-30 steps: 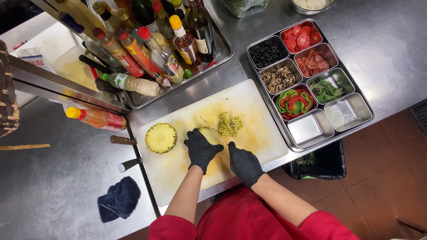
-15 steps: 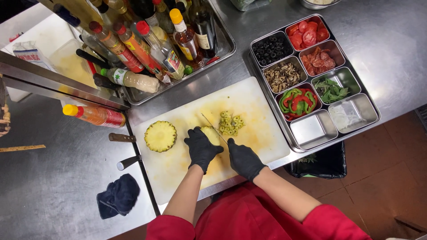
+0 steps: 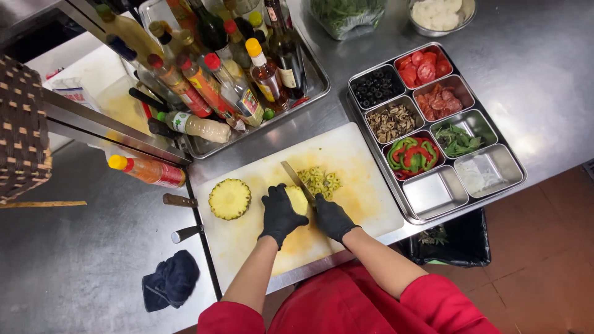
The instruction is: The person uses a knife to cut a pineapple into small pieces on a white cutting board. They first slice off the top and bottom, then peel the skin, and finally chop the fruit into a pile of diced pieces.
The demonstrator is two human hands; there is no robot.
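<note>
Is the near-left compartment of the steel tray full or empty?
Empty: the near-left compartment of the steel tray shows only bare metal, while the peppers fill the one behind it.

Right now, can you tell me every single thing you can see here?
White plastic cutting board: one, stained yellow, on the steel counter.
Round pineapple half: one, yellow, on the board's left part.
Pineapple piece: one, yellow, under the left hand.
Cut pineapple bits: a small pile, yellow-green, by the blade.
Kitchen knife: one, steel blade, in the right hand's grip.
Steel tray of sauce bottles: one, many bottles, behind the board.
Steel tray of topping tins: one, eight tins, right of the board.
Dark blue cloth: one, bottom left.
Left hand: black glove, pressing on the piece.
Right hand: black glove, on the knife handle.
</note>
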